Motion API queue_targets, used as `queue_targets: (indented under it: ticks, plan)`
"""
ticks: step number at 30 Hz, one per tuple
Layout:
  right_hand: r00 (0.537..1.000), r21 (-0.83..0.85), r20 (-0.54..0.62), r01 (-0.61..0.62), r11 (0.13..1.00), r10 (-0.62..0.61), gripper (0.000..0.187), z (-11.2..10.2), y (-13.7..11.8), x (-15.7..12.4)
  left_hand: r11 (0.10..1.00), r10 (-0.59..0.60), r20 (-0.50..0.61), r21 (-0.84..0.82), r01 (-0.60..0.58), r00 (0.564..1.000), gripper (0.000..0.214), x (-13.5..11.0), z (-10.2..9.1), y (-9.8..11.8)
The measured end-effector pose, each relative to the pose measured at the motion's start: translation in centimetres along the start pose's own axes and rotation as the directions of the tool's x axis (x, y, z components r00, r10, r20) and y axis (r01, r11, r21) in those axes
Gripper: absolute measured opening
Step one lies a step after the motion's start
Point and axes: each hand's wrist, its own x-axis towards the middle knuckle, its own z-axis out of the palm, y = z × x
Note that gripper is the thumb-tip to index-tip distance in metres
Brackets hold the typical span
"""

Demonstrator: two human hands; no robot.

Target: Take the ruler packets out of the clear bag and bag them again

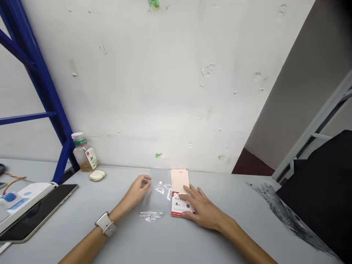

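Note:
A clear plastic bag (156, 200) lies flat on the grey table, with shiny creases and a crumpled lower edge. Curved loosely at its upper left edge, my left hand (139, 189) has its thumb and fingers apart; whether the fingertips touch the plastic I cannot tell. To the right of the bag is a flat packet (176, 209), white and red with printed characters and a "4". A pale peach card (179, 179) extends above the packet's printed part. My right hand (202, 207) rests over the packet's right side, fingers spread, covering part of the print.
Along the wall stand a lidded jar (84, 156) and a small cream case (97, 175). At the left lie a phone (41, 209) and a white power strip (20, 201), near a blue metal frame (45, 80). Black fabric (324, 198) hangs at the right edge.

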Motion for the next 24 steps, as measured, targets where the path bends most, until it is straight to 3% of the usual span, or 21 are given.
queue_targets:
  ticks: [6, 12, 15, 19, 24]
  plan:
    - [0.998, 0.001, 0.003, 0.067, 0.998, -0.067, 0.046, -0.7, 0.0, -0.1, 0.988, 0.096, -0.001, 0.122, -0.095, 0.995, 0.028, -0.1, 0.1, 0.0]
    - [0.997, -0.13, -0.064, -0.04, 0.991, 0.031, 0.063, -1.1, 1.5, 0.8, 0.906, 0.209, 0.112, 0.352, -0.235, 0.972, 0.041, 0.4, -1.2, -1.3]
    - [0.994, -0.247, -0.054, -0.107, 0.963, 0.096, 0.071, -1.2, 2.7, 1.2, 0.847, 0.19, 0.221, 0.455, -0.274, 0.957, 0.056, 0.4, -1.8, -2.0]
    - [0.995, -0.312, -0.022, -0.103, 0.944, 0.101, 0.072, -1.1, 3.2, 1.4, 0.736, 0.161, 0.353, 0.58, -0.35, 0.922, 0.066, 0.2, -1.9, -2.3]
    - [0.993, -0.333, -0.007, -0.11, 0.936, 0.114, 0.071, -1.1, 2.8, 1.3, 0.668, 0.123, 0.388, 0.649, -0.365, 0.913, 0.068, 0.1, -1.9, -2.0]
